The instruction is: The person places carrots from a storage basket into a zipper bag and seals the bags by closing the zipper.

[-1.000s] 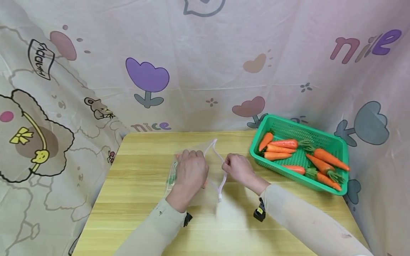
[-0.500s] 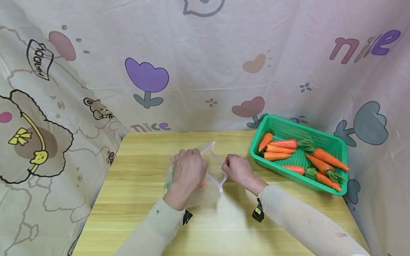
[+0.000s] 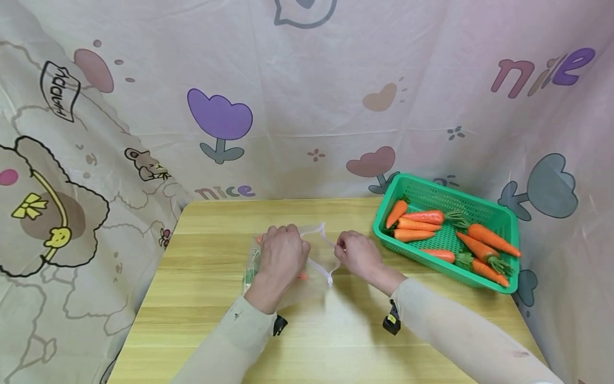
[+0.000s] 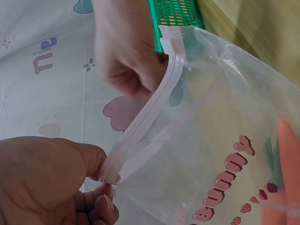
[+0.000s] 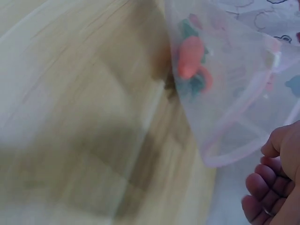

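A clear zip bag lies on the wooden table with an orange carrot inside it. My left hand pinches one end of the bag's zip edge between thumb and fingers. My right hand grips the same zip edge farther along, near its white slider end. The right wrist view shows the bag hanging over the table, the carrot blurred inside, and my right hand's fingertips under the strip.
A green plastic basket with several carrots sits at the table's right rear, close to my right hand. A printed cloth backdrop rises behind and beside the table. Bare wood lies in front of my arms.
The bag's raised zip edge has sunk lower and drawn in between my hands. Both hands keep their hold and have shifted only slightly.
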A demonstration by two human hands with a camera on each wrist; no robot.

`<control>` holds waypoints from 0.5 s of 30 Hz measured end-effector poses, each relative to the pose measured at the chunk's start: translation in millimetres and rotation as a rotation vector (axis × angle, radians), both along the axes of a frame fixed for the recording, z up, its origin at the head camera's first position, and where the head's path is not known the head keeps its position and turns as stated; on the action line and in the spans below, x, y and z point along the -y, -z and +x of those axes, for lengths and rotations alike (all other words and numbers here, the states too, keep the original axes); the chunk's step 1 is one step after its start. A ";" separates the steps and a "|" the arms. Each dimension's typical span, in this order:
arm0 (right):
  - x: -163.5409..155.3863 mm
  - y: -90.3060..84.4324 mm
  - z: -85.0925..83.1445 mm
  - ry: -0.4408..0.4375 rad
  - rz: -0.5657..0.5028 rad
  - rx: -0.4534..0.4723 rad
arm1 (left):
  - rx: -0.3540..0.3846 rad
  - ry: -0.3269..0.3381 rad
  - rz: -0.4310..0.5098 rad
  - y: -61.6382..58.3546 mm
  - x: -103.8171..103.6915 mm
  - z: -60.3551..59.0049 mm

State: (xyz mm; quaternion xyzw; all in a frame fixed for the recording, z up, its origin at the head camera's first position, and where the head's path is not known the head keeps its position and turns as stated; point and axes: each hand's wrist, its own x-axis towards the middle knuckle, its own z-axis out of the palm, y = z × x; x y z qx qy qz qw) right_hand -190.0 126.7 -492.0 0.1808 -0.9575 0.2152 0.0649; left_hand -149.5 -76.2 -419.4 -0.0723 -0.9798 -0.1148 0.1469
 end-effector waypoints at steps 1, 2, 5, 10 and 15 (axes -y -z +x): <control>-2.8 -3.3 0.3 -0.016 0.006 -0.042 | 0.002 0.001 0.005 0.3 0.1 -0.2; -6.1 -6.9 0.6 -0.032 0.014 -0.088 | 0.005 0.003 0.005 0.5 0.3 0.0; -19.1 -18.0 -0.4 -0.088 0.037 -0.240 | 0.010 0.007 0.021 0.8 1.0 0.2; -46.5 -33.6 -9.9 -0.166 0.066 -0.462 | 0.025 0.004 0.028 1.3 2.3 0.8; -78.8 -42.6 -25.4 -0.198 0.128 -0.595 | 0.010 0.013 0.030 3.6 3.3 2.0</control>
